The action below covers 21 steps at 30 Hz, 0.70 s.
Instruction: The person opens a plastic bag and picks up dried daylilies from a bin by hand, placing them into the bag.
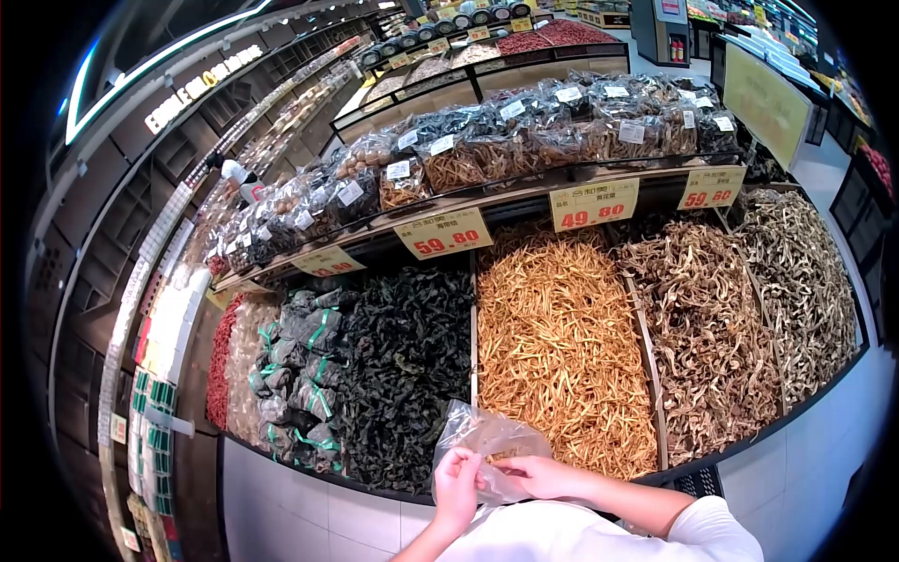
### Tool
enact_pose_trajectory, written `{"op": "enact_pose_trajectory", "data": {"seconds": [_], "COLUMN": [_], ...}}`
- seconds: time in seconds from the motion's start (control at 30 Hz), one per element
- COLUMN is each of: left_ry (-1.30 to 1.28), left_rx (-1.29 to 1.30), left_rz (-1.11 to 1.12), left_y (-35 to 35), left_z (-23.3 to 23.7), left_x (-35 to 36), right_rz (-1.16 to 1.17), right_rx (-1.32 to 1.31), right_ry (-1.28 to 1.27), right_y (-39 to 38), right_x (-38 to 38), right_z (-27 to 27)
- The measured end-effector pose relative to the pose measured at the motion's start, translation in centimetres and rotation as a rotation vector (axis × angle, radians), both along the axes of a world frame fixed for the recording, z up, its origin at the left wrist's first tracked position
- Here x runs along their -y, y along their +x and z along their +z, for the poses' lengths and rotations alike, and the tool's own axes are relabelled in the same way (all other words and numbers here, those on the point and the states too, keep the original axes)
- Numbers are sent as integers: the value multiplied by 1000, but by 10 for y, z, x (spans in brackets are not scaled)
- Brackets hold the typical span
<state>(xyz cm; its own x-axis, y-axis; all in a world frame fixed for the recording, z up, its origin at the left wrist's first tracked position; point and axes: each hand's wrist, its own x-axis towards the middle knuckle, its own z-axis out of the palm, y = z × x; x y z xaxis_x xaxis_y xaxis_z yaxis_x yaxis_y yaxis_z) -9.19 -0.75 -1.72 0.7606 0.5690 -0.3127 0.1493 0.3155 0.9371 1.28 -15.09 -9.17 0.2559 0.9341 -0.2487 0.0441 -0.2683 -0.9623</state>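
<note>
Our left hand [456, 489] and right hand [538, 476] pinch a clear plastic bag [487, 433] between closed fingers [464, 461], just before the dried yellow strands [557, 347].

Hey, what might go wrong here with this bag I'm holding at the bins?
The thin plastic bag, pinched between your left hand and right hand, may slip or tear and spill. Held near the divider, dropped pieces might land in the dark fungus instead of the orange strands.

A food shop: bulk dried-goods bins [562, 347] under price tags [594, 203]
</note>
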Motion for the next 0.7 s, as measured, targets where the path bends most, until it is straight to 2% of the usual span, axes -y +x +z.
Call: {"op": "enact_pose_trajectory", "data": {"seconds": [0.1, 0.17, 0.23, 0.3, 0.37, 0.43, 0.5, 0.57, 0.63, 0.7], "left_ry": [-14, -29, -38, -35, -32, -8, -8, -12, 7, -1], "left_rx": [2, 7, 11, 15, 21, 1, 4, 5, 0, 0], "left_rz": [-1, -6, -16, -18, -16, -5, 0, 2, 3, 7], "left_y": [0, -1, 0, 2, 2, 2, 0, -2, -2, -2], "left_z": [-2, -3, -3, -2, -1, -1, -3, -3, -3, -2], "left_x": [-1, -2, -2, -2, -2, -3, -5, -5, -4, -3], "right_rz": [-38, -159, -401, -616, -761, -795, -747, -712, -676, -620], "right_rx": [-205, -310, -135, 222, 436, 685, 734, 955, 954, 1001], "right_ry": [103, 20, 48, 0, 14, -15, -97, -247, -280, -424], "right_y": [19, 43, 64, 87, 109, 130, 139, 148, 154, 160], "right_x": [31, 43, 46, 45, 41, 34, 27, 15, 6, -6], "right_z": [-6, 40, 45, 54, 56, 51, 56, 49, 47, 38]}}
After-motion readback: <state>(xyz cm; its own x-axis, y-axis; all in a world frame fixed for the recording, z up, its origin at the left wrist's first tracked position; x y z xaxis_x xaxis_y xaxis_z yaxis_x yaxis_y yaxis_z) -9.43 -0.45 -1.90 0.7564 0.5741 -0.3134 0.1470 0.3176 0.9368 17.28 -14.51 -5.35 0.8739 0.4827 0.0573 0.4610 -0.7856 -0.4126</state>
